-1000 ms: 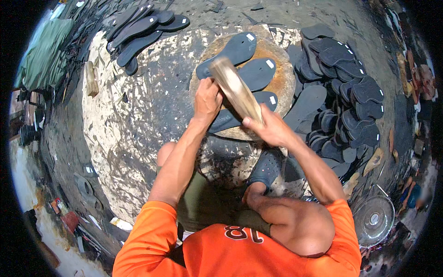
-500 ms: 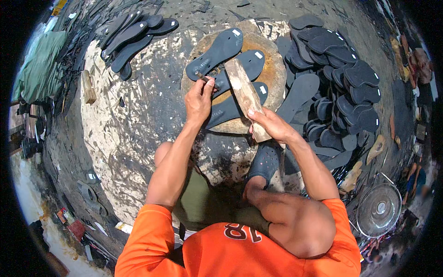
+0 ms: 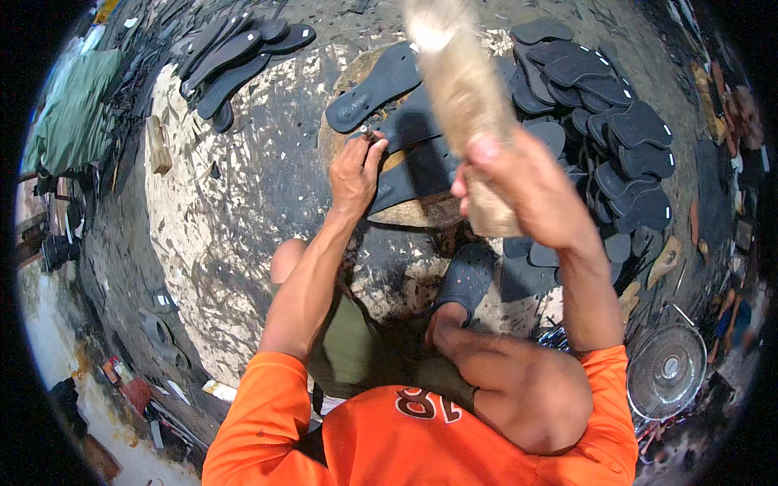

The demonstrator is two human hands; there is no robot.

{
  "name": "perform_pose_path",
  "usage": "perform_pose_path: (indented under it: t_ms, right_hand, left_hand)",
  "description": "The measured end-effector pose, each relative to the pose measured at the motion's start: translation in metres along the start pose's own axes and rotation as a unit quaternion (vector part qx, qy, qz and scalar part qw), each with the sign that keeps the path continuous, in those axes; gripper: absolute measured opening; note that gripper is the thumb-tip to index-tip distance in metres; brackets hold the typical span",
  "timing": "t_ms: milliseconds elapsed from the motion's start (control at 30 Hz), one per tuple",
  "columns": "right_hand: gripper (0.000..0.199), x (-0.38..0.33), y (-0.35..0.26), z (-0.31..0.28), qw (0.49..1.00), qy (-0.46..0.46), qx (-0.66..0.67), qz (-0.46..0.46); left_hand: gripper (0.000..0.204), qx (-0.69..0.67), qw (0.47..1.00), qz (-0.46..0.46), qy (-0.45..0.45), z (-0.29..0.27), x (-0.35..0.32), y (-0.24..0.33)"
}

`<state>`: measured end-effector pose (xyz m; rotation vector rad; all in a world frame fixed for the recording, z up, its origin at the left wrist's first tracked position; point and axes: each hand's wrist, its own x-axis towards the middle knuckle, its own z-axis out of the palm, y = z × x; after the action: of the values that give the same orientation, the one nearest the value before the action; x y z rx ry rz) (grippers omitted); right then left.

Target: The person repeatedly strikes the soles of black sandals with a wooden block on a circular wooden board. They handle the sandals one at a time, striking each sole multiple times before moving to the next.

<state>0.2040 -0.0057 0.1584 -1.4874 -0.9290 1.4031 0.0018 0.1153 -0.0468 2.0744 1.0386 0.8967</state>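
My left hand is closed around a short metal punch, held upright at the heel end of the middle black sandal sole. Another sole lies beyond it and a third lies nearer me, side by side on a round wooden block. In my right hand is a thick wooden bat, blurred by motion and raised above the soles. It hides part of the block and the toe ends of the two nearer soles.
Many stacked black soles lie to the right of the block. A smaller pile of soles lies at the far left, near a small wood piece. A round fan stands at the lower right.
My right hand has lifted the wooden bat up off the soles, toward the right. My left hand has shifted slightly, and the punch now stands more upright on the middle sole.
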Motion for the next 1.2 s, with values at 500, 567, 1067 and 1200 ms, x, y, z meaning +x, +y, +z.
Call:
perform_pose_path:
  t_ms: [500, 567, 1067, 1200]
  right_hand:
    - [0.042, 0.0, 0.172, 0.005, 0.973, -0.056, 0.116, 0.192]
    - [0.044, 0.003, 0.181, 0.008, 0.969, -0.043, 0.155, 0.19]
    - [0.049, -0.013, 0.164, 0.054, 0.982, 0.117, 0.129, -0.072]
    - [0.051, -0.02, 0.15, 0.055, 0.989, 0.139, 0.048, 0.024]
  left_hand:
    - [0.019, -0.268, 0.928, -0.231, 0.116, 0.0, 0.018, 0.0]
    - [0.03, -0.424, 0.817, -0.346, 0.186, -0.015, 0.027, -0.01]
    - [0.025, -0.332, 0.879, -0.338, -0.059, 0.014, -0.077, 0.098]
    - [0.026, -0.429, 0.81, -0.401, 0.006, 0.022, -0.084, 0.099]
